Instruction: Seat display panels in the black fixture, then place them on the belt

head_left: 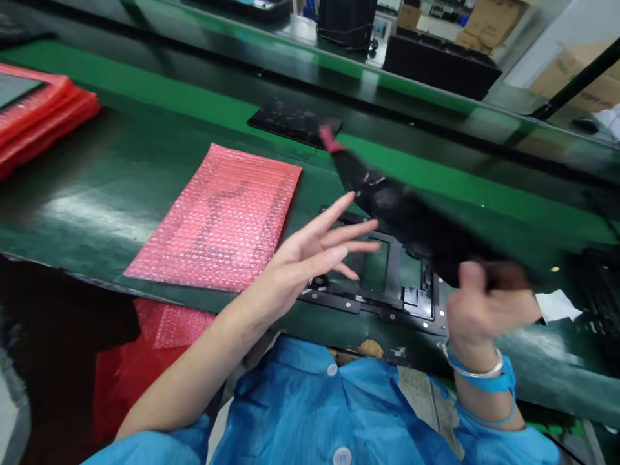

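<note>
My right hand point(484, 303) grips one end of a flat black panel point(426, 226), which is tilted above the bench and smeared by motion. At the panel's far end a pink-red tip point(329, 138) sticks out. My left hand point(324, 248) has its fingers spread, close to the panel's lower left side; whether a fingertip touches it I cannot tell. Underneath both hands lies a black frame point(349, 303) with rectangular openings and several small round light spots along its edge. To the left rests a pink bubble-wrap pouch point(227, 219) with something dark showing faintly inside.
Red bubble-wrap pouches point(48, 123) are stacked at the far left of the green bench point(135, 148). Behind lies a dark flat plate point(293, 123). A white scrap point(557, 305) and dark items point(598, 290) sit at right. More red wrap point(145, 361) hangs below the front edge.
</note>
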A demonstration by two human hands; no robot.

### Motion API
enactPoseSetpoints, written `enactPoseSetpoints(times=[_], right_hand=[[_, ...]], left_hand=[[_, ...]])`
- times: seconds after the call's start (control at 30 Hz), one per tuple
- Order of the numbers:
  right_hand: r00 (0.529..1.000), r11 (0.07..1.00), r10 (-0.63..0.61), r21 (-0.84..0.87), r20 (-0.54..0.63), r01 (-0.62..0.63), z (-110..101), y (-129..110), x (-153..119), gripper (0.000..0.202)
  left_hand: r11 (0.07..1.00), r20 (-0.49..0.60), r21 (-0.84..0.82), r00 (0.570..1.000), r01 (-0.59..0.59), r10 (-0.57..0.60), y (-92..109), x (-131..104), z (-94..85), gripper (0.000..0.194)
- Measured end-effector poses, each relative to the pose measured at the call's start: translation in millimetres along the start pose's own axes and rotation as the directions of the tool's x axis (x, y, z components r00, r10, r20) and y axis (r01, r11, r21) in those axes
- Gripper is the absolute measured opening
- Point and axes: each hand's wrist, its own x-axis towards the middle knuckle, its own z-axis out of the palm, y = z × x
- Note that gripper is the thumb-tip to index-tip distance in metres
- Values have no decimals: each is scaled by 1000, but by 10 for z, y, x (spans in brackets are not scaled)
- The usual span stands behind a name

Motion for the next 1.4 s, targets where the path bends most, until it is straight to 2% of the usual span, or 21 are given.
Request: enactPoseSetpoints(times=[0.03,0.07,0.1,0.13,0.2,0.27,0.33,0.47,0.57,0.67,0.83,1.0,1.2,1.4], right_hand=[[977,989,144,64,-160,-135,-23,50,53,15],[924,957,279,156,-261,-245,-46,109,104,19],[870,905,405,258,-281,-338,-67,174,148,24],[819,834,524,337,-235,-437,-88,241,179,27],[702,680,705,377,-100,-629,-121,359,190,32],[585,561,810,322,-26,-763,-134,431,138,35],[528,502,849,266,33,-823,-123,451,61,38],[510,484,850,188,131,-855,-82,398,-30,38],[483,471,864,113,143,-875,-71,366,-25,42],[454,453,881,45,131,-891,-72,371,-10,47],[472,476,869,5,152,-879,-79,408,-13,45],[450,458,877,-10,170,-889,-78,418,-22,43],[503,513,852,-39,146,-857,-62,433,-15,37],[515,528,845,-73,146,-846,-59,416,8,44]], left_hand=[[997,-49,56,997,-50,53,-11,10,-77,70],[989,-110,123,989,-87,100,-37,24,-166,71],[976,-164,191,977,-102,135,-79,41,-262,71],[962,-210,252,965,-102,157,-135,58,-362,71],[938,-269,343,951,-55,154,-274,86,-552,73],[913,-294,407,951,29,101,-416,99,-700,73],[881,-262,463,965,96,33,-528,101,-790,76],[767,-98,638,995,76,-17,-624,98,-838,87],[651,-26,759,1000,22,-3,-643,98,-835,87],[598,21,801,1000,-26,16,-673,93,-839,87],[569,59,820,998,-67,33,-720,89,-848,91],[555,76,828,997,-79,29,-731,90,-855,94],[532,73,845,997,-63,2,-744,89,-859,91],[491,81,869,997,-62,-17,-730,87,-850,82]])
